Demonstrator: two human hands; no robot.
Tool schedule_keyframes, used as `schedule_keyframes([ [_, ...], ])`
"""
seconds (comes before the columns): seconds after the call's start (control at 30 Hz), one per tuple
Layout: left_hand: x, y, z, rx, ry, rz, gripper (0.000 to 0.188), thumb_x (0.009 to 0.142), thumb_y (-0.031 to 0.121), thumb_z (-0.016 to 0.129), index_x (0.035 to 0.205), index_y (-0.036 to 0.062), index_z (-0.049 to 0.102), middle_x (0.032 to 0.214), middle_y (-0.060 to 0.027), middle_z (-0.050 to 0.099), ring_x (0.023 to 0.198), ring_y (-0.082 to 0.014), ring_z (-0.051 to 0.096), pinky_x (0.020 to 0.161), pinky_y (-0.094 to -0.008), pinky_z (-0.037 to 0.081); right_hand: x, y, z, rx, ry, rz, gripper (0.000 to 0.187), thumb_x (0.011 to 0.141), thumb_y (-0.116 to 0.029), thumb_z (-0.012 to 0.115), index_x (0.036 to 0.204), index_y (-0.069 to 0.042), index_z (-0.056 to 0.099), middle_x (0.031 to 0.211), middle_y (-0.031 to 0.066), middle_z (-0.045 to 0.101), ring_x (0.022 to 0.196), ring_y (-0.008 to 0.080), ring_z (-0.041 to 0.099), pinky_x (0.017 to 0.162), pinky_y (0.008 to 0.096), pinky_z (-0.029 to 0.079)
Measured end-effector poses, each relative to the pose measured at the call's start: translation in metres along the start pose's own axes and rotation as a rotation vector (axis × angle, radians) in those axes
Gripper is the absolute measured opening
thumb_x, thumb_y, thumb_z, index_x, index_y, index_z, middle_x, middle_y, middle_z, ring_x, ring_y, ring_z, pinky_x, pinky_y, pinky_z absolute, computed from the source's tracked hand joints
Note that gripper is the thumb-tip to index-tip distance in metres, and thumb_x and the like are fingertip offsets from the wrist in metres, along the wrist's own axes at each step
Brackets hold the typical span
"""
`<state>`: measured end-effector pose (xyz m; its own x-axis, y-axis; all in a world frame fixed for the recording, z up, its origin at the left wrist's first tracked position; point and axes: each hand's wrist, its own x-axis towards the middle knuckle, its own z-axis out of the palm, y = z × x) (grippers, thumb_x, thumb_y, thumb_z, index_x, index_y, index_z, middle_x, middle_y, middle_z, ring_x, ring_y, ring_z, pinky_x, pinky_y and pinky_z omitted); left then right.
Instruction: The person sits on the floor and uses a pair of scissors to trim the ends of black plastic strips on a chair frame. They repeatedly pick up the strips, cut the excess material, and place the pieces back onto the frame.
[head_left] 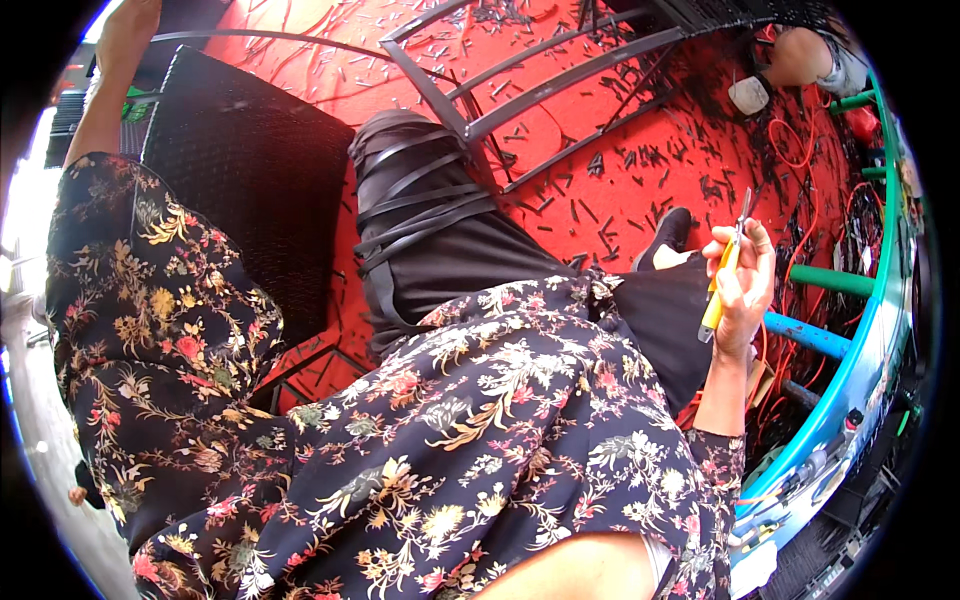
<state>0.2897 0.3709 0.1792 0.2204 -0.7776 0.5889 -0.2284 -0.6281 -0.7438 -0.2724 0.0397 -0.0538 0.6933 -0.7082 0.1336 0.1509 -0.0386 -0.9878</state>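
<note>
Here's the yellow-handled tool (729,262) on the right, pinched in the right hand (748,285), thin tip pointing far; best keep it clear of the trousered leg (450,258). Far left, the left hand (126,32) is cropped, grip unclear, near the black woven panel (245,170).

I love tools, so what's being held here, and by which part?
The right grip holds a yellow tool by its handle, with the metal tip sticking out. The left grip meets the picture's edge, so I can't tell.
</note>
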Motion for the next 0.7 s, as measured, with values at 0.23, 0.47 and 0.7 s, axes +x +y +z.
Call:
schedule_keyframes([
  [0.23, -0.004, 0.001, -0.02, -0.304, -0.093, -0.058, 0.019, 0.083, 0.025, 0.056, 0.083, 0.0064, 0.06, 0.069, -0.0112, 0.052, 0.07, -0.0242, 0.053, 0.066, -0.0392, 0.043, 0.003, -0.005, 0.008, 0.024, -0.002, 0.022, 0.06, 0.07, -0.007, 0.056, 0.126, 0.0, 0.035, 0.104, 0.0111, 0.055, 0.085, 0.012, 0.055, 0.076, 0.0236, 0.042],
  [0.47, 0.026, 0.071, 0.001, -0.773, -0.138, -0.022, 0.02, 0.08, 0.023, 0.061, 0.077, 0.0042, 0.057, 0.065, -0.0083, 0.048, 0.065, -0.0194, 0.048, 0.061, -0.0357, 0.04, -0.01, -0.012, -0.037, -0.039, 0.163, -0.026, 0.067, 0.068, -0.009, 0.063, 0.129, -0.002, 0.034, 0.106, 0.0134, 0.052, 0.086, 0.0169, 0.056, 0.079, 0.029, 0.046],
  [0.7, 0.056, 0.128, 0.062, -1.03, -0.206, 0.047, 0.024, 0.078, 0.022, 0.067, 0.072, 0.002, 0.054, 0.062, -0.0053, 0.044, 0.06, -0.0147, 0.043, 0.057, -0.0321, 0.038, -0.094, -0.043, -0.184, -0.99, 0.694, -0.155, 0.069, 0.066, -0.031, 0.074, 0.118, 0.0, 0.041, 0.09, 0.0108, 0.059, 0.071, 0.0196, 0.059, 0.065, 0.033, 0.049],
])
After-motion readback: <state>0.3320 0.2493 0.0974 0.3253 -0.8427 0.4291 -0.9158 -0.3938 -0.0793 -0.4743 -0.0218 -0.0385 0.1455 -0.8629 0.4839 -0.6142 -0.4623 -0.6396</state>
